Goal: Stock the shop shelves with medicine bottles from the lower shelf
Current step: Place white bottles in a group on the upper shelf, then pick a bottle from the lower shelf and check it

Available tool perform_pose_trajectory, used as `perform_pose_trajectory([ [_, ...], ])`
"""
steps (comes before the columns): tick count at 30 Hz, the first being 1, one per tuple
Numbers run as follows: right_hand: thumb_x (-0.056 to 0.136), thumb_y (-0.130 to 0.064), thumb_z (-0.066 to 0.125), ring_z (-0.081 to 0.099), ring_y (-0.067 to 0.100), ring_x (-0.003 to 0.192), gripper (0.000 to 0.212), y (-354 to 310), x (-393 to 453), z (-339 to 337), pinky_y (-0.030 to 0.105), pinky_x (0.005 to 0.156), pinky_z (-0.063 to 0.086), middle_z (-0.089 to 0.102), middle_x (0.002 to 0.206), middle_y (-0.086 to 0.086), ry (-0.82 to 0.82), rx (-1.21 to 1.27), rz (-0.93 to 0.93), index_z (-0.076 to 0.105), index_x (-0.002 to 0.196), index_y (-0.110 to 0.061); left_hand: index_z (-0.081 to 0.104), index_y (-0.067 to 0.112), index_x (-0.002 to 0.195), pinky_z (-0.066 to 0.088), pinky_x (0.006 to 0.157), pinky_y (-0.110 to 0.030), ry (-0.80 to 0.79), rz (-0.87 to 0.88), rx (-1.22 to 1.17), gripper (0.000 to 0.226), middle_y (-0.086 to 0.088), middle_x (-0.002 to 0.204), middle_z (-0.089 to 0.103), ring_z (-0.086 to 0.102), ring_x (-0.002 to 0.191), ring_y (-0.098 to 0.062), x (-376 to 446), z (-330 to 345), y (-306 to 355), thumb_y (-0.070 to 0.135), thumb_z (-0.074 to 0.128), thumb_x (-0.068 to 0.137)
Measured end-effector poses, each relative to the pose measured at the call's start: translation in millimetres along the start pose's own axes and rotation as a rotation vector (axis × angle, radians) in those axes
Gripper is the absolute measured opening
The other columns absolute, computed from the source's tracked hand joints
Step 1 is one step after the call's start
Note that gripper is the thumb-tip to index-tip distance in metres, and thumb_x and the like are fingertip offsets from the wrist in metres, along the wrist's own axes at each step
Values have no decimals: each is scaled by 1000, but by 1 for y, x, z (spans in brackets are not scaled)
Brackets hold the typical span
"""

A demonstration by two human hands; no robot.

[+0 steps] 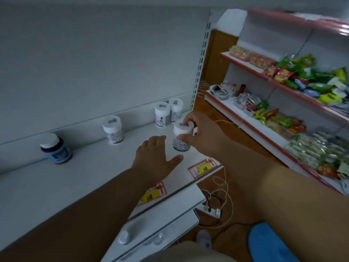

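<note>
My right hand grips a white medicine bottle by its cap and side; the bottle stands on the white shelf near its right front corner. Just left of that bottle, my left hand hovers over the shelf with relaxed fingers, holding nothing. Further back stand two white bottles side by side, another white bottle, and a dark blue bottle with a white cap at the left. Below, on the lower shelf, white bottle caps show.
Red and yellow price tags line the shelf's front edge. To the right stands a red-edged rack full of snack packets. A power strip with thin cables lies on the brown floor beside a blue object.
</note>
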State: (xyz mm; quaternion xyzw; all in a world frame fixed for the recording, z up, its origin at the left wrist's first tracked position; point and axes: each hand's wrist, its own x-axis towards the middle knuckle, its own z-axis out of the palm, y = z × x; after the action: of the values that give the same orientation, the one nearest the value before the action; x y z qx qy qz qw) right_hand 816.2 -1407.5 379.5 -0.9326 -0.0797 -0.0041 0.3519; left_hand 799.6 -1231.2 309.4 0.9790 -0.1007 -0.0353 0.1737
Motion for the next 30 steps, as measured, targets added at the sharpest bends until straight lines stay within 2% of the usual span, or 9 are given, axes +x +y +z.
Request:
perform_pose_trajectory([
  [3,86,-29,75,57,13,97,37,19,39,10,19,77,47,55,117,-7,-60,-88,-111,49,112,-27,21,16,154,20,120,-46,38,-114,92,93,-9,161,24,22,147,-28,31,20,1,78,34,86],
  [7,87,-26,74,58,20,106,39,42,73,23,35,94,52,54,127,2,-142,-147,-238,52,119,-23,18,14,153,11,122,-48,14,-241,145,91,-12,163,16,10,151,-29,56,41,1,76,31,87],
  [12,86,-23,74,58,26,98,37,54,96,29,40,85,51,48,124,7,-152,-170,-350,53,116,-17,11,11,156,6,123,-45,13,-313,140,91,-13,164,10,4,152,-29,73,46,13,71,31,91],
  [16,87,-20,71,57,28,97,36,56,103,31,34,81,48,47,126,8,-143,-176,-395,53,117,-13,12,9,155,7,123,-44,31,-350,139,92,-13,164,13,6,152,-28,79,47,15,71,32,91],
  [20,88,-22,71,56,29,107,40,56,96,34,39,89,51,46,131,10,-123,-187,-390,51,122,-17,19,10,154,11,123,-44,50,-332,118,90,-12,162,19,11,151,-27,79,46,11,71,33,90],
  [24,86,-30,73,50,26,121,52,55,74,34,38,98,50,44,137,8,-20,-197,-360,46,128,-18,23,14,154,14,122,-41,63,-304,40,86,-8,161,21,16,149,-25,64,36,9,70,38,90],
  [27,85,-31,73,49,26,121,50,43,54,35,40,97,51,47,134,10,85,-248,-384,46,124,-16,24,18,153,18,120,-39,100,-251,-20,80,-4,160,24,21,147,-24,37,25,4,63,45,91],
  [30,86,-30,72,51,29,119,46,21,33,41,45,93,53,51,131,12,116,-200,-411,47,122,-15,30,20,150,25,118,-39,146,-200,-18,72,-1,154,34,30,142,-22,1,13,-6,59,47,92],
])
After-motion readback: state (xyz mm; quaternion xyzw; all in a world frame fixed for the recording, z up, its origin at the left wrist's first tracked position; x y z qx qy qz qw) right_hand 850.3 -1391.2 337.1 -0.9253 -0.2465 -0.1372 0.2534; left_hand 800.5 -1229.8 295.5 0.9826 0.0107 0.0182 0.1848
